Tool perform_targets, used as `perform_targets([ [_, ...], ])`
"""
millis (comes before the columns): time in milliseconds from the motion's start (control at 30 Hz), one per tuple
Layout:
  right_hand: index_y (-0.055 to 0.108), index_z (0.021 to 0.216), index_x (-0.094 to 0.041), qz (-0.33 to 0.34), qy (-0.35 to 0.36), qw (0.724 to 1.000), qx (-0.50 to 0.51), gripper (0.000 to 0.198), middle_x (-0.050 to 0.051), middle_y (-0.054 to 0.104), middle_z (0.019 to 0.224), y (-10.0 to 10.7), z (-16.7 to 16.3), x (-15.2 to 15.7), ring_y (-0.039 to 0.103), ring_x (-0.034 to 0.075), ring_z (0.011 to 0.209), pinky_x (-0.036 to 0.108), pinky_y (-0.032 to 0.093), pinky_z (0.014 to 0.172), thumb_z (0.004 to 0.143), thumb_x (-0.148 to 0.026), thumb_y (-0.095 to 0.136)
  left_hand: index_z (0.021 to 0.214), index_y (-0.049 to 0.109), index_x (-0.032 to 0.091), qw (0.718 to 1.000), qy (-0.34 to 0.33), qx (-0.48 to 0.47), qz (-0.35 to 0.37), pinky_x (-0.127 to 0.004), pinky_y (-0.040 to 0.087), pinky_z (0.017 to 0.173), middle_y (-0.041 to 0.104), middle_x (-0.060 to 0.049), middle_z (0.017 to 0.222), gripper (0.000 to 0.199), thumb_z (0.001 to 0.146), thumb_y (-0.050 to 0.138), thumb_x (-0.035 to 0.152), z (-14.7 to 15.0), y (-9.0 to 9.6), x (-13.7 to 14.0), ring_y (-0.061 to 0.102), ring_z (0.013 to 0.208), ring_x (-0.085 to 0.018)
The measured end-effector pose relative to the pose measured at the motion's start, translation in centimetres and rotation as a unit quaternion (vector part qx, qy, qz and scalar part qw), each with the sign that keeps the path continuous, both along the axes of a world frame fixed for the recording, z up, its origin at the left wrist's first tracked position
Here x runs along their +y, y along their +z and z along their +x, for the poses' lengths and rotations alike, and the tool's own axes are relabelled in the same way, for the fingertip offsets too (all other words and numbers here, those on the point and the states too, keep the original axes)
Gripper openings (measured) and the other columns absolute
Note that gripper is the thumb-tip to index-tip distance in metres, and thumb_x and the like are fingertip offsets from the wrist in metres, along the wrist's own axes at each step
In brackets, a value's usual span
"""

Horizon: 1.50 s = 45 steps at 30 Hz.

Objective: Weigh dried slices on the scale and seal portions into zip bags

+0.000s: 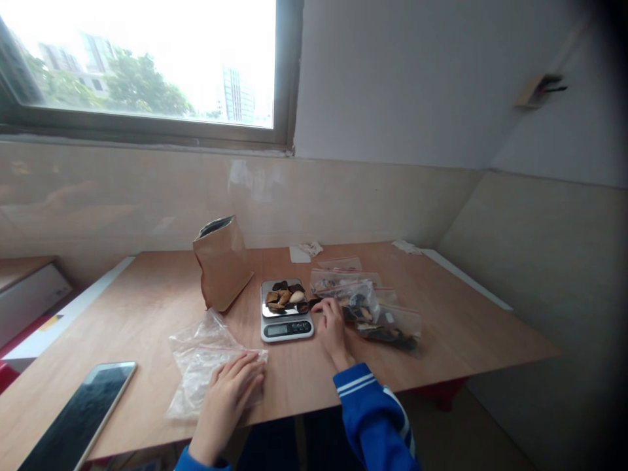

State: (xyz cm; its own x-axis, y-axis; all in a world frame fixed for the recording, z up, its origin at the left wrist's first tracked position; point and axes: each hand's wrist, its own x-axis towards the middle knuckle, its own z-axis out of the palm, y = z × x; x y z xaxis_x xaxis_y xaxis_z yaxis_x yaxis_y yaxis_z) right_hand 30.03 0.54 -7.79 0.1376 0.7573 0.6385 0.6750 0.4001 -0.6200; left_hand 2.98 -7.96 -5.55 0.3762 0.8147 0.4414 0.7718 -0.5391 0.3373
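My left hand (231, 386) lies with fingers stretched out on clear zip bags (193, 366) that look flat, near the table's front edge. A small white kitchen scale (265, 335) stands in the middle, its display facing me. On its metal plate sits a little heap of dried pieces (284, 297), some dark, some tan, one pale and rounded. Just right of the plate, my right hand (332, 330) has its fingers bent together, with a dark dried piece (314, 303) at the fingertips. Beside that hand lie several filled zip bags (392, 327) with dark contents.
A brown paper pouch (223, 268) stands open-topped behind the left bags. At the front left rests a phone (81, 418). Crumpled white tissue (310, 248) and another white scrap (406, 247) lie along the back of the wooden table (466, 327), against the wall.
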Motion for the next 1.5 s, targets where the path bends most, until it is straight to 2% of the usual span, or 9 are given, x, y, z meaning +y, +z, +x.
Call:
perform_targets([
  [200,0.06,0.087,-0.019,-0.072,0.154,0.984,0.047,0.016,0.004,0.06,0.083,2.0,-4.3,-5.8,0.056,0.018,0.081,0.03,0.042,0.076,0.088,-0.016,0.045,0.126,0.059,0.029,0.99,0.031,-0.123,0.062,-0.039,0.049,0.099,0.063,-0.002,0.128,0.035,0.093,0.05,0.03,1.6,1.4,-0.7,0.057,0.12,-0.021],
  [367,0.063,0.09,-0.018,-0.168,0.256,0.936,0.174,0.028,0.004,0.064,0.085,5.0,-8.8,-8.3,0.058,0.017,0.08,0.027,0.043,0.072,0.095,-0.036,0.043,0.132,0.055,0.029,0.983,0.026,-0.159,0.088,-0.037,0.048,0.099,0.059,-0.003,0.132,0.04,0.093,0.05,0.026,2.4,2.2,-0.8,0.055,0.123,-0.021],
  [500,0.065,0.096,-0.018,-0.173,0.253,0.919,0.247,0.021,0.003,0.066,0.089,6.4,-10.2,-8.7,0.058,0.015,0.08,0.026,0.044,0.075,0.09,-0.035,0.053,0.137,0.049,0.029,0.981,0.019,-0.172,0.088,-0.035,0.046,0.1,0.058,-0.002,0.134,0.044,0.094,0.046,0.021,2.5,2.0,-0.9,0.053,0.125,-0.019],
  [767,0.07,0.087,-0.018,-0.192,0.239,0.924,0.228,0.015,0.003,0.069,0.085,6.6,-9.8,-9.6,0.059,0.016,0.077,0.027,0.045,0.073,0.085,-0.028,0.059,0.14,0.045,0.026,0.975,-0.022,-0.184,0.126,-0.034,0.04,0.104,0.056,-0.004,0.136,0.047,0.096,0.034,0.015,3.1,1.9,-1.3,0.048,0.129,-0.018],
  [900,0.069,0.085,-0.018,-0.189,0.226,0.926,0.237,0.019,0.003,0.069,0.082,6.8,-9.9,-9.8,0.059,0.016,0.077,0.027,0.045,0.074,0.085,-0.035,0.062,0.142,0.041,0.024,0.98,-0.055,-0.148,0.12,-0.033,0.041,0.103,0.053,-0.005,0.139,0.049,0.094,0.043,0.019,2.9,2.7,-1.4,0.048,0.129,-0.019],
  [1133,0.058,0.096,-0.02,-0.174,0.196,0.911,0.319,0.026,0.005,0.067,0.093,6.3,-9.9,-10.0,0.063,0.018,0.09,0.029,0.048,0.084,0.094,-0.044,0.047,0.137,0.047,0.028,0.978,0.003,-0.146,0.147,-0.035,0.04,0.102,0.057,-0.004,0.134,0.045,0.093,0.047,0.019,1.6,2.9,-1.0,0.051,0.125,-0.021],
  [1300,0.054,0.099,-0.023,-0.122,0.226,0.923,0.286,0.02,0.007,0.067,0.103,6.7,-9.1,-10.7,0.062,0.02,0.1,0.032,0.048,0.089,0.098,-0.037,0.041,0.124,0.057,0.024,0.951,0.101,-0.283,0.067,-0.041,0.045,0.098,0.06,-0.008,0.125,0.034,0.092,0.049,0.033,2.1,3.0,-1.3,0.055,0.116,-0.024],
  [1400,0.059,0.096,-0.024,-0.097,0.28,0.938,0.18,0.017,0.007,0.065,0.112,7.8,-8.8,-11.4,0.057,0.022,0.112,0.036,0.044,0.099,0.096,-0.029,0.043,0.13,0.052,0.022,0.928,0.078,-0.363,-0.012,-0.039,0.051,0.092,0.057,-0.01,0.129,0.04,0.095,0.041,0.038,2.8,3.4,-1.4,0.058,0.112,-0.023],
  [1500,0.064,0.095,-0.024,-0.101,0.317,0.933,0.136,0.017,0.007,0.063,0.12,8.2,-9.0,-11.8,0.051,0.023,0.122,0.04,0.038,0.106,0.094,-0.027,0.047,0.133,0.049,0.024,0.918,0.035,-0.391,-0.065,-0.036,0.052,0.091,0.055,-0.009,0.133,0.041,0.095,0.042,0.037,3.4,3.9,-1.5,0.058,0.114,-0.022],
])
